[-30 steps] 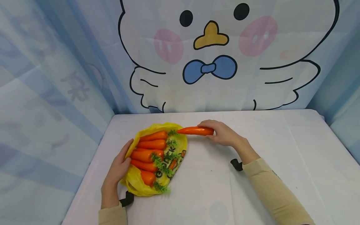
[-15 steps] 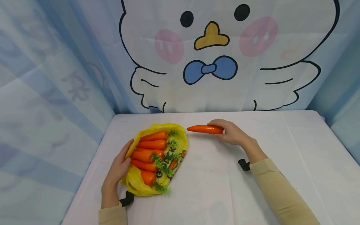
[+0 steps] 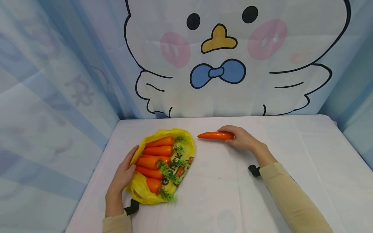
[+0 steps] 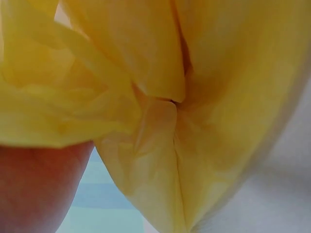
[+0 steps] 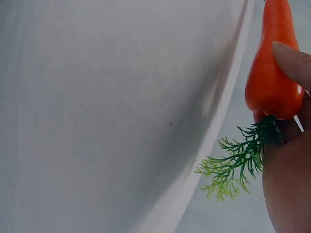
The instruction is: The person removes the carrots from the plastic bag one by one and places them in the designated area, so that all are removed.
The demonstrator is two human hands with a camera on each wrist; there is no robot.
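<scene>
Head view: up high, faces fwd & down, far enough back to fit L hand, R hand, bag, held carrot, surface + curtain behind. L wrist: v. close on bag, which fills most of frame; bit of L hand lower left. R wrist: close, tilted, surface edge on a diag., R hand & held carrot far right. Head/L wrist share bag, L hand; head/R wrist share held carrot, R hand, surface.

One bag, at least six carrots
</scene>
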